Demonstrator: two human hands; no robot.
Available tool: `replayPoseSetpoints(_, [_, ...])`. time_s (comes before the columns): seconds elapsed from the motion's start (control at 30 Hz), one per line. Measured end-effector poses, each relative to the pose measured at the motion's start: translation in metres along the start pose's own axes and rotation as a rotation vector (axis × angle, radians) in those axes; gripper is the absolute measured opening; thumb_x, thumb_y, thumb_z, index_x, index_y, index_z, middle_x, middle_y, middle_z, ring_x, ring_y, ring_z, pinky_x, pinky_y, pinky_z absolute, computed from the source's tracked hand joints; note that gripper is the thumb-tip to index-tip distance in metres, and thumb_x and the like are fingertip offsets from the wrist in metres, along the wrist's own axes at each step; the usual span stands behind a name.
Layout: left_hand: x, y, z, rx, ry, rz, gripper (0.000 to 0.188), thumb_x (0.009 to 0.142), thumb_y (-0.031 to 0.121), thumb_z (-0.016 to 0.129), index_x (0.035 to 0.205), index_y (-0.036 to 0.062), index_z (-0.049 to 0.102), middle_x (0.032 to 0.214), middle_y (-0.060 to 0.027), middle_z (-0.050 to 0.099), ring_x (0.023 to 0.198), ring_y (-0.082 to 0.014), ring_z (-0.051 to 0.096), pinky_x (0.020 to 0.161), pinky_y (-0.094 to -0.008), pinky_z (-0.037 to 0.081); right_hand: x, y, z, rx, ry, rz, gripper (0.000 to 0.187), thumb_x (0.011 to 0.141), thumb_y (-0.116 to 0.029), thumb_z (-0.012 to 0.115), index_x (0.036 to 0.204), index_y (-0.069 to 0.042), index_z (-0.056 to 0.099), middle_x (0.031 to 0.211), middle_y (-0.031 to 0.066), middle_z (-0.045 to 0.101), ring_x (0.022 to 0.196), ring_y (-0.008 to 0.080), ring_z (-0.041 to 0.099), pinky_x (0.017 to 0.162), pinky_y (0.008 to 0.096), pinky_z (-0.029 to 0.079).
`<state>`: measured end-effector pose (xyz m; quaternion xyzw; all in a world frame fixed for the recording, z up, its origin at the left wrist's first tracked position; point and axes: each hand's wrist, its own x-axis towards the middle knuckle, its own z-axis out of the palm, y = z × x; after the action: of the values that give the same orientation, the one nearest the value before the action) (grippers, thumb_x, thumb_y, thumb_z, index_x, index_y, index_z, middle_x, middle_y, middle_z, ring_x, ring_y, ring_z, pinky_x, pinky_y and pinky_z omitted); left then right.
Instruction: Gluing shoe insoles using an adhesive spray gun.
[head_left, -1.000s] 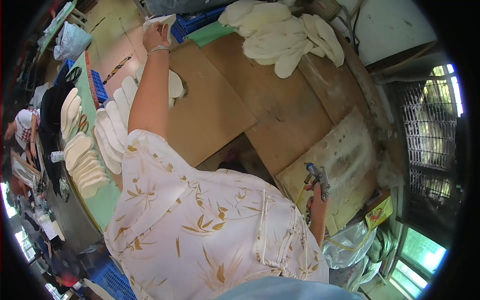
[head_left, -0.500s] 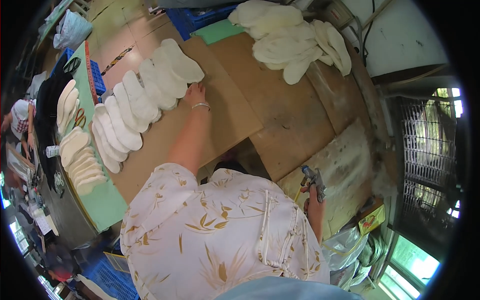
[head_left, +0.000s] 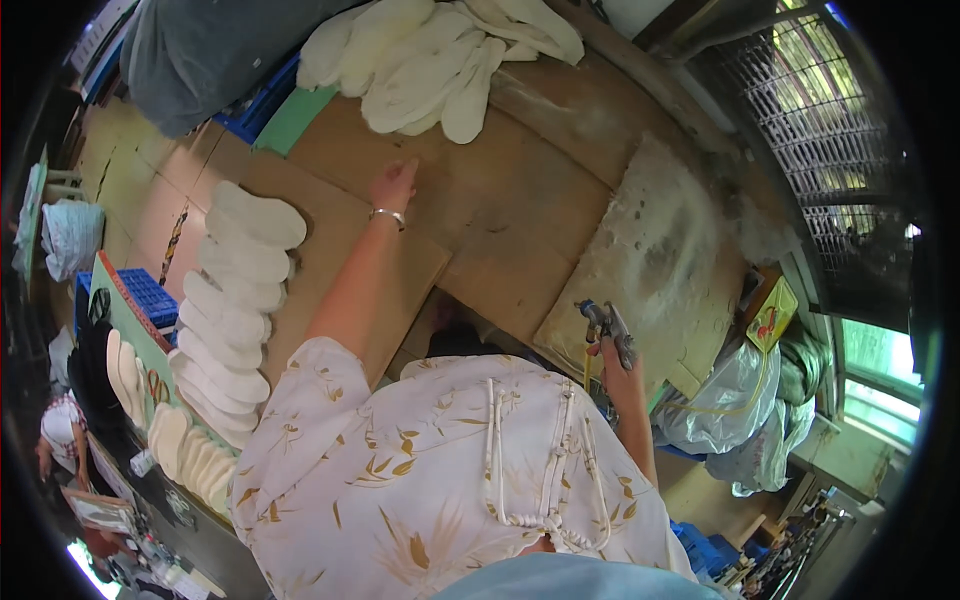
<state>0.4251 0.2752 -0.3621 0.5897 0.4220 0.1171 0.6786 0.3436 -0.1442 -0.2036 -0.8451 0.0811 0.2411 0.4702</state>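
Note:
My left hand (head_left: 395, 188), with a bracelet at its wrist, is over the brown cardboard (head_left: 500, 220) with nothing seen in it and a finger stretched out. Just beyond it lies a loose pile of white insoles (head_left: 425, 75). To its left, a row of overlapping white insoles (head_left: 240, 280) runs along the board toward me. My right hand (head_left: 622, 375) grips a metal spray gun (head_left: 620, 338) with a blue fitting and a thin yellow hose. The gun is beside the stained, whitish board (head_left: 640, 250) on the right.
Scissors (head_left: 157, 386) and more cream insoles (head_left: 185, 450) lie at the left. A blue crate (head_left: 140, 300) stands beyond them. Plastic bags (head_left: 730, 395) hang near the right edge, below a barred window (head_left: 810, 110). A gap (head_left: 460, 325) opens in the tabletop before me. Another person (head_left: 62, 435) is at far left.
My left hand has moved from the far end of the insole row toward the loose pile. The view has turned right. The spray gun stays in my right hand.

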Motion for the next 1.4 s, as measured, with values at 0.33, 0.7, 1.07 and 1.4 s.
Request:
replayPoseSetpoints(0.33, [0.062,0.042,0.116,-0.039,0.119,-0.3,0.013,0.076,0.007,0.063,0.082,0.0006,0.054,0.06,-0.0077,0.052,0.049,-0.0135,0.048,0.041,-0.0271,0.041,-0.026,0.022,-0.002,0.02,0.2,-0.022,0.025,0.085,-0.027,0.051,0.076,-0.006,0.061,0.049,-0.0058,0.04,0.038,0.0028,0.033,0.037,0.0211,0.023])
replayPoseSetpoints(0.7, [-0.055,0.181,0.226,-0.569,-0.669,0.077,0.014,0.078,0.004,0.059,0.087,-0.0027,0.05,0.083,-0.012,0.058,0.081,-0.0237,0.061,0.065,-0.0266,0.053,-0.046,0.039,-0.03,0.243,0.236,0.148,0.022,0.085,-0.02,0.054,0.091,0.0,0.057,0.073,-0.0006,0.053,0.069,0.007,0.046,0.062,0.0224,0.039])
replayPoseSetpoints(1.07, [-0.211,0.121,0.39,-0.523,-0.958,-0.024,0.019,0.079,0.001,0.056,0.096,-0.0018,0.05,0.088,-0.0113,0.059,0.074,-0.0199,0.061,0.063,-0.0278,0.055,-0.087,0.076,-0.069,0.455,0.373,0.09,0.022,0.086,-0.02,0.054,0.093,0.0,0.056,0.079,0.0014,0.056,0.074,0.0082,0.049,0.068,0.0229,0.041])
replayPoseSetpoints(1.4, [-0.261,-0.121,0.341,-0.202,-0.564,-0.46,0.025,0.077,0.005,0.061,0.096,-0.0003,0.047,0.088,-0.0099,0.057,0.075,-0.0188,0.059,0.062,-0.0266,0.053,-0.135,0.125,-0.144,0.513,0.506,0.077,0.028,0.089,-0.026,0.048,0.097,-0.001,0.056,0.073,0.0019,0.057,0.041,0.0014,0.035,0.037,0.0163,0.027])
